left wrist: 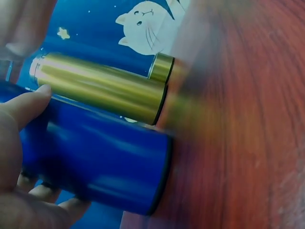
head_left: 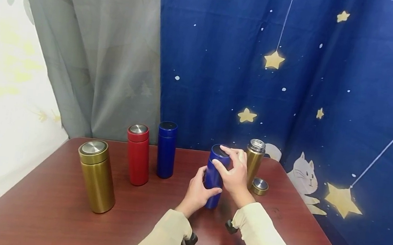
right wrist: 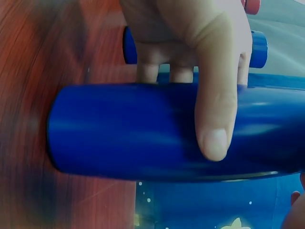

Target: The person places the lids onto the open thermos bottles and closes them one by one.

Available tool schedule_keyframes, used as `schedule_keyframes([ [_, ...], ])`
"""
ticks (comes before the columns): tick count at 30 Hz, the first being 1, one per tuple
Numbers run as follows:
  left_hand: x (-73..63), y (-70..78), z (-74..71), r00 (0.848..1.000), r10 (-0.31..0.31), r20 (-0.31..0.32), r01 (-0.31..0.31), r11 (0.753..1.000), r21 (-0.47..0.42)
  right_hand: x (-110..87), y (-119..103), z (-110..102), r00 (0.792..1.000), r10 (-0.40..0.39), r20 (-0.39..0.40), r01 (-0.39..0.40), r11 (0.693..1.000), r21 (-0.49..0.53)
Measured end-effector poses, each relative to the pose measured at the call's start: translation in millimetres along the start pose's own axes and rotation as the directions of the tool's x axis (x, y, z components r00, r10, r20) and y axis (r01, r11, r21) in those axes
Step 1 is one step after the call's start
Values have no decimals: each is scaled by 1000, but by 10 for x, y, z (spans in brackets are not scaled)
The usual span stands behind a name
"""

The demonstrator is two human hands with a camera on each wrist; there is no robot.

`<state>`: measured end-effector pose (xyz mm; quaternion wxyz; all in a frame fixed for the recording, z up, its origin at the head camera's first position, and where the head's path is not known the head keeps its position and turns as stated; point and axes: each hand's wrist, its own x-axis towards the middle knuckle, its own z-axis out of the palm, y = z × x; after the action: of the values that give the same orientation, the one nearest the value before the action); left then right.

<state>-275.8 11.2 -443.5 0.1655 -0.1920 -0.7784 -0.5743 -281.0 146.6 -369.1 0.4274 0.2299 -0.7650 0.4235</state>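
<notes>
A blue thermos flask (head_left: 213, 178) stands upright on the table between both hands. My left hand (head_left: 197, 193) wraps round its body, with the thumb across the near side in the right wrist view. At the top, my right hand (head_left: 236, 173) grips the blue lid (head_left: 220, 152), thumb on the near side and a fingertip over the dark top. The lid sits on the flask. Just beyond the right hand is a gold flask (head_left: 254, 162) with its mouth uncovered, and a gold lid (head_left: 259, 186) lies beside its base.
To the left stand a second blue flask (head_left: 166, 151), a red flask (head_left: 137, 156) and a larger gold flask (head_left: 98, 180), all with lids on. The reddish-brown table (head_left: 47, 210) ends at a blue star-patterned curtain (head_left: 217, 61) and a grey curtain (head_left: 117, 58).
</notes>
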Motion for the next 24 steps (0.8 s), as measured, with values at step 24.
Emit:
schedule_keyframes([
  [24, -50, 72, 112, 988, -21, -151, 40, 991, 126, -1, -149, 205, 980, 84, -180, -122, 969, -213],
])
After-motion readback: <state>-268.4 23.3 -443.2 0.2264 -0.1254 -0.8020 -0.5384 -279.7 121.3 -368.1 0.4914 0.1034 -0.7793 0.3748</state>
